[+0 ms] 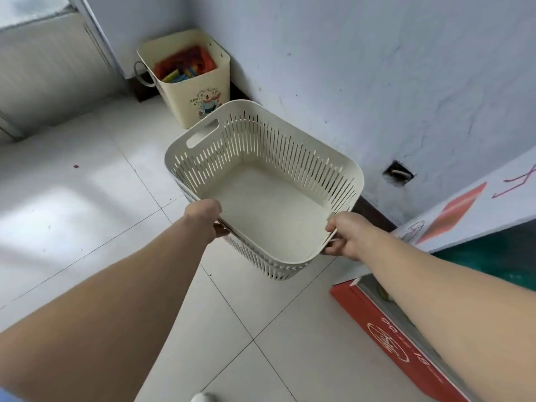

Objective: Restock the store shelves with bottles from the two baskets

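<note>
I hold a cream slotted basket [295, 149] above the white floor tiles, near the wall. Nothing lies inside it. A second rim shows just under its near edge, so two baskets seem nested together. My left hand [206, 216] grips the near left rim, fingers curled under it. My right hand [345, 235] grips the near right corner of the rim. No bottles are in view.
A cream bin [200, 91] with a cartoon print stands in the corner behind, holding orange and coloured packets. A red and white freezer cabinet [388, 338] stands at the right. A grey-blue wall [377, 68] runs along the right, with a hole near the floor.
</note>
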Demonstrator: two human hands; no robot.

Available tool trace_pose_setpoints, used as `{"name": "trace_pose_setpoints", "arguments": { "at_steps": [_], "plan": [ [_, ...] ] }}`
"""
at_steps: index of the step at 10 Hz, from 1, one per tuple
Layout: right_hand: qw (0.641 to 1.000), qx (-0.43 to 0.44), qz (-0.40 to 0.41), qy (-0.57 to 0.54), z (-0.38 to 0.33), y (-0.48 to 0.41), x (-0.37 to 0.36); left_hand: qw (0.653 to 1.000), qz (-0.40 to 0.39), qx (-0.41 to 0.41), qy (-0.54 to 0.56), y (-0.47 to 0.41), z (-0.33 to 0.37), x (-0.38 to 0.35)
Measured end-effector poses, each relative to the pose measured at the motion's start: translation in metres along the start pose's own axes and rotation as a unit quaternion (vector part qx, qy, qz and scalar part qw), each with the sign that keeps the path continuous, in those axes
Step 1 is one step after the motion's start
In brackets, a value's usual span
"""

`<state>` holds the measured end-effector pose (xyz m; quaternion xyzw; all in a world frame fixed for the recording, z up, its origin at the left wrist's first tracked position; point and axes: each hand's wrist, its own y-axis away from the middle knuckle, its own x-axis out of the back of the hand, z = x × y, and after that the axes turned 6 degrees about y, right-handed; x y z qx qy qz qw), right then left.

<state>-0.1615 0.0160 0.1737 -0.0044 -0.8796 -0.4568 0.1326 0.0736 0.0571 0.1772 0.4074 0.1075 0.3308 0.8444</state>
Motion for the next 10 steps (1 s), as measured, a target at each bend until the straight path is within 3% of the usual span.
{"name": "trace_pose_setpoints", "arguments": {
  "at_steps": [3,7,8,9,10],
  "plan": [
    [0.997,-0.027,0.044,-0.054,0.056,-0.121,-0.031,0.998,-0.045,-0.013,-0.033,-0.133,-0.065,-0.042],
    [0.990,-0.003,0.099,-0.098,0.061,-0.198,-0.036,0.994,-0.106,-0.015,0.003,-0.193,-0.093,-0.097],
    [0.978,0.041,0.193,-0.063,0.060,-0.205,-0.038,0.990,-0.140,0.020,-0.021,-0.187,-0.089,-0.098],
    [0.940,0.127,0.311,0.058,0.048,-0.180,-0.044,0.992,-0.092,-0.014,-0.089,-0.172,-0.079,-0.092],
    [0.932,0.195,0.273,0.137,0.034,-0.140,-0.053,0.979,-0.036,-0.123,-0.159,-0.145,-0.061,-0.080]
  ]
}}
